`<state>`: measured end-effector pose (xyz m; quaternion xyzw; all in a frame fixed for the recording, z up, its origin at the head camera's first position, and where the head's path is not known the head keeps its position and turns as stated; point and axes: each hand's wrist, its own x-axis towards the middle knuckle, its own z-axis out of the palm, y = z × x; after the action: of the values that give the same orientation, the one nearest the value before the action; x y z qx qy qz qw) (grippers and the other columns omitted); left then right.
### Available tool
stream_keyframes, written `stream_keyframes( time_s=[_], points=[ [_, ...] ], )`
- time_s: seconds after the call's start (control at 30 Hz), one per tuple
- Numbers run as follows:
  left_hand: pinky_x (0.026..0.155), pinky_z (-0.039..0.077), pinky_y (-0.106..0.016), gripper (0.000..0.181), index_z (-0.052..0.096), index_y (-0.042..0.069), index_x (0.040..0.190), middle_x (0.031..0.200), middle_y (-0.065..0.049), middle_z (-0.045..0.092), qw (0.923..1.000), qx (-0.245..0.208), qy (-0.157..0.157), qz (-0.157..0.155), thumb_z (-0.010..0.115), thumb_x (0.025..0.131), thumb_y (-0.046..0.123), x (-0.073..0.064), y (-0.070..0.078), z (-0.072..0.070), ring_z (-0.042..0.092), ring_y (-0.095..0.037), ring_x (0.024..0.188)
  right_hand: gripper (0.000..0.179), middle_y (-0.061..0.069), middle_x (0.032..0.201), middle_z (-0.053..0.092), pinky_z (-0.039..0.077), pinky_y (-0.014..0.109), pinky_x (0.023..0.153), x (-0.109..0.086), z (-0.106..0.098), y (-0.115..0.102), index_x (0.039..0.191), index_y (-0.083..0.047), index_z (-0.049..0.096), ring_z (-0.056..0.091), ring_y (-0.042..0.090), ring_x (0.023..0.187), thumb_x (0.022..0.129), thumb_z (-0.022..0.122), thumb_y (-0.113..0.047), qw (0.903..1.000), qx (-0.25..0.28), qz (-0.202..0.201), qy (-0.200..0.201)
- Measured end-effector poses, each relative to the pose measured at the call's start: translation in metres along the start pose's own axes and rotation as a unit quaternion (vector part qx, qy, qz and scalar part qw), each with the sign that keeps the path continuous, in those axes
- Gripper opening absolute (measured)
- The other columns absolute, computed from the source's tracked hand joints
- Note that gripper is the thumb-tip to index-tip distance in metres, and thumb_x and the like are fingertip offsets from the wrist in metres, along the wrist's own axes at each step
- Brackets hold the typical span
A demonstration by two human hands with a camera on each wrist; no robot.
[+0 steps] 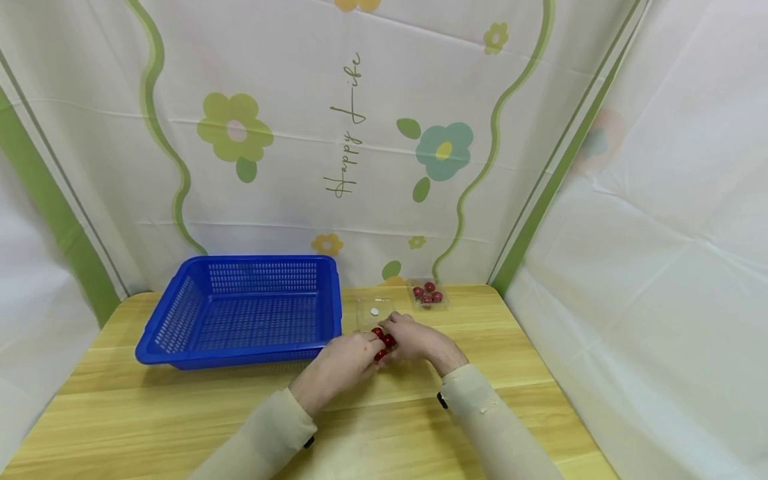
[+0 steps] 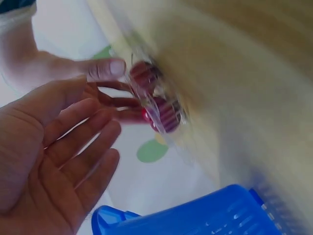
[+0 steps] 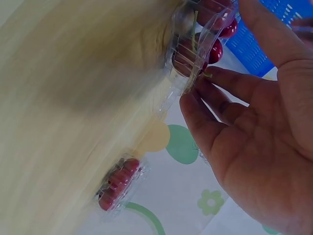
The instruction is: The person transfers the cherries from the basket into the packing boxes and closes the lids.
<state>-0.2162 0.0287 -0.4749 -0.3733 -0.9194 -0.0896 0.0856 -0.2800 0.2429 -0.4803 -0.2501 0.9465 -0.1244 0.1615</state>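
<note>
A clear plastic box (image 3: 177, 66) of red cherries (image 1: 389, 341) sits on the table between the two hands. Its transparent lid (image 1: 364, 315), marked with a small white sticker, is folded back toward the curtain. My right hand (image 1: 414, 337) holds the box at its side, thumb and fingertips at the rim. Beside it, my left hand (image 2: 73, 152) has its palm turned to the box and its fingers loosely bent, apart from the cherries in the left wrist view. Green stems show among the fruit in the right wrist view.
A large blue plastic basket (image 1: 240, 357) stands to the left, close to the left hand. Behind the right hand, near the curtain (image 1: 288, 167), lies a second clear box (image 3: 139, 172) with several cherries. The wooden table (image 1: 384, 427) ends at the curtain.
</note>
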Motion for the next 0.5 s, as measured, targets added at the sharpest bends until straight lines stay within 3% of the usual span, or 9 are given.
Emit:
stream_keyframes(
  time_s=[0.1, 0.33, 0.5],
  points=[
    [0.09, 0.074, -0.039, 0.017, 0.083, 0.01, 0.122, 0.124, -0.003, 0.086, 0.9999, 0.0, -0.012, 0.002, 0.085, 0.109, 0.02, -0.01, 0.006, 0.003, 0.085, -0.022, 0.107, 0.091, 0.018, 0.162, 0.062, 0.06, 0.055, 0.127, 0.0, 0.002, 0.002, 0.17, -0.003, 0.058, 0.061, 0.038, 0.147, 0.097, 0.1, -0.039, 1.0, -0.005, 0.001, 0.003],
    [0.121, 0.066, -0.05, 0.04, 0.074, 0.001, 0.154, 0.16, -0.016, 0.075, 0.9978, -0.011, -0.06, -0.027, 0.071, 0.116, 0.015, -0.029, 0.011, 0.011, 0.077, -0.035, 0.145, 0.097, 0.019, 0.172, 0.056, 0.054, 0.055, 0.135, 0.0, 0.005, 0.005, 0.172, -0.002, 0.055, 0.056, 0.04, 0.159, 0.097, 0.098, -0.046, 1.0, -0.001, 0.004, 0.006],
    [0.13, 0.059, -0.053, 0.044, 0.071, 0.0, 0.158, 0.166, -0.017, 0.071, 0.9958, -0.016, -0.08, -0.042, 0.07, 0.117, 0.015, -0.034, 0.014, 0.016, 0.069, -0.037, 0.156, 0.09, 0.02, 0.174, 0.055, 0.05, 0.057, 0.138, 0.003, 0.003, 0.013, 0.171, -0.003, 0.056, 0.056, 0.041, 0.162, 0.102, 0.091, -0.048, 1.0, 0.001, -0.007, 0.005]
  ],
)
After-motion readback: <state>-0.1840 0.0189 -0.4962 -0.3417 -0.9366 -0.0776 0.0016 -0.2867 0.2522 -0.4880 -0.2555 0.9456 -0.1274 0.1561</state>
